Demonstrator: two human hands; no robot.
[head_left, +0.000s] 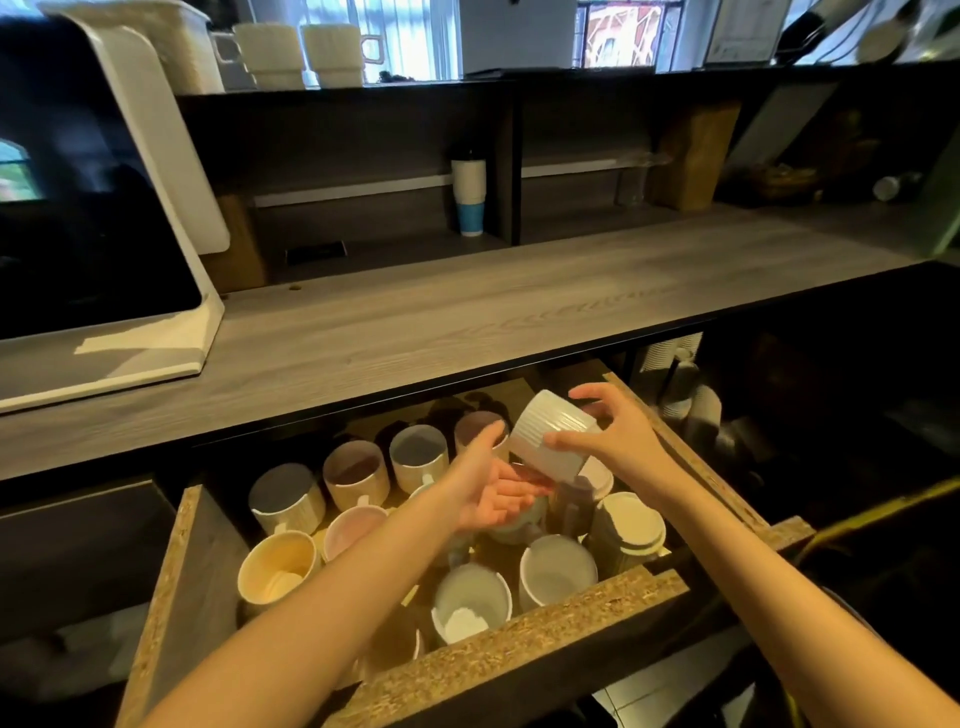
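A white ribbed mug (551, 439) is tilted mouth-down above the open drawer (524, 631). My right hand (610, 434) grips it from the right, thumb and fingers curled round its side. My left hand (488, 491) lies palm up with straight fingers just under the mug's mouth. Whether it touches the mug is unclear. The drawer holds several upright mugs, among them a cream one (278, 566) at the left and a white one (558, 571) near the front.
A grey wooden counter (467, 312) runs above the drawer. A white-framed screen (98, 208) stands at its left. A stack of paper cups (470, 195) sits in the back shelf. Lidded cups (631, 525) stand at the drawer's right side.
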